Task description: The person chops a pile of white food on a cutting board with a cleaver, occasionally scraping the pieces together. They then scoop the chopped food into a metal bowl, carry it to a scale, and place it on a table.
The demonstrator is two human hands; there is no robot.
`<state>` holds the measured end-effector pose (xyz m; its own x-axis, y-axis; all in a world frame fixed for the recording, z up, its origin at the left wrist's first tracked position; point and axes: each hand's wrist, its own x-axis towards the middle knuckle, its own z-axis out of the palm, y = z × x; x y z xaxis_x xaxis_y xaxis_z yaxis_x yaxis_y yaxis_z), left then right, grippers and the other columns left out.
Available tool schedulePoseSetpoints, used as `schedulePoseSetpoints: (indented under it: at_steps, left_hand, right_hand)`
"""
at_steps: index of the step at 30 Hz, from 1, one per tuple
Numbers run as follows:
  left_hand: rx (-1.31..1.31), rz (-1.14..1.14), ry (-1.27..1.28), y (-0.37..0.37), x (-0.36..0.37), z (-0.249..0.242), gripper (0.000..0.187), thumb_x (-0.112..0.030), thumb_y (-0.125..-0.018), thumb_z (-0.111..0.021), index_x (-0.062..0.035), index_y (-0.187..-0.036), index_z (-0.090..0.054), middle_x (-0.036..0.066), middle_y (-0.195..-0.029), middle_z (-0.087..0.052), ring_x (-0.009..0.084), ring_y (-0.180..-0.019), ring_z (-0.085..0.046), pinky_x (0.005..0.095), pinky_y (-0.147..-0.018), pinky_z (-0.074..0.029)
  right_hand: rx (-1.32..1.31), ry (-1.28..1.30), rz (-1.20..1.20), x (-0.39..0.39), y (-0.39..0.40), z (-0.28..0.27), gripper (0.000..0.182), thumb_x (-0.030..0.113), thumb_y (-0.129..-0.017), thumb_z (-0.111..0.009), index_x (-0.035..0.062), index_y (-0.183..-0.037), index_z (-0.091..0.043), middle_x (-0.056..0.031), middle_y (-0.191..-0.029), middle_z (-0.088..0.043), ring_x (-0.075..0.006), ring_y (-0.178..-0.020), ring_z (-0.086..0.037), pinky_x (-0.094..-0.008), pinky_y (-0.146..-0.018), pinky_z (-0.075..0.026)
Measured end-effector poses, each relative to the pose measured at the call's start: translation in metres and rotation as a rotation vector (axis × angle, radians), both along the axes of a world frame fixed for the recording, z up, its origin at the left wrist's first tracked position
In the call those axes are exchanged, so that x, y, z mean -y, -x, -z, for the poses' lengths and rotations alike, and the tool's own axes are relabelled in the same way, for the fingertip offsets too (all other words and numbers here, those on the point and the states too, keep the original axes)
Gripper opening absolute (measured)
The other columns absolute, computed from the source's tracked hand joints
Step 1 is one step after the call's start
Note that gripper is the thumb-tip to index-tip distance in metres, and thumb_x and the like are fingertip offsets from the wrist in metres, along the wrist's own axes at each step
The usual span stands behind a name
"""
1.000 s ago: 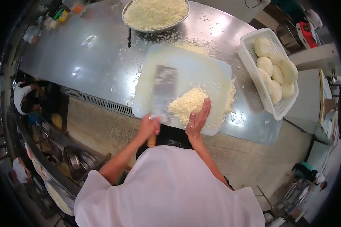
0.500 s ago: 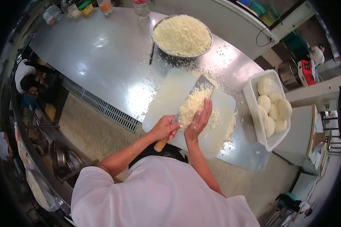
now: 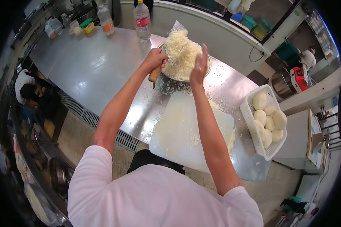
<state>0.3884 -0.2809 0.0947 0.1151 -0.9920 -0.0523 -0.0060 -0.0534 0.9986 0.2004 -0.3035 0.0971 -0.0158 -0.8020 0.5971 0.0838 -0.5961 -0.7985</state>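
Observation:
My left hand (image 3: 154,60) is closed round the cleaver at the left side of the bowl. The cleaver's wooden handle (image 3: 154,75) points down toward me, and its blade (image 3: 178,26) is tilted over the bowl, largely hidden by chopped white food (image 3: 177,42). Beneath it, the round metal bowl (image 3: 209,69) is heaped with the same white bits. My right hand (image 3: 200,67) is upright at the bowl's right side, fingers stretched and holding nothing. Nearer to me lies a pale cutting board (image 3: 178,132) with a few scattered bits.
A white basket (image 3: 246,109) of peeled, round white pieces (image 3: 269,123) stands on the right of the metal table (image 3: 91,75). Bottles (image 3: 142,22) and small containers (image 3: 88,26) line the far edge. One person (image 3: 23,85) crouches at left; another (image 3: 308,59) is beyond the table at right.
Both hands have moved forward from the board to the bowl. The cleaver and the pile of chopped food have gone with them, leaving the board mostly bare.

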Motion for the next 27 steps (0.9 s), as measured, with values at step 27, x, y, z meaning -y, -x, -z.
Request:
schedulePoseSetpoints:
  at_steps: [27]
  left_hand:
    - [1.093, 0.173, 0.429, 0.112, -0.109, 0.002, 0.011, -0.011, -0.081, -0.060, -0.0007, -0.077, -0.058, 0.018, -0.059, -0.056, 0.0295, -0.052, -0.057, 0.0404, -0.049, -0.044]
  right_hand:
    - [-0.816, -0.229, -0.082, -0.194, 0.234, 0.179, 0.049, 0.025, -0.093, -0.051, -0.0015, -0.134, -0.043, -0.0209, -0.142, -0.039, -0.0381, -0.137, -0.029, -0.0472, -0.114, -0.018]
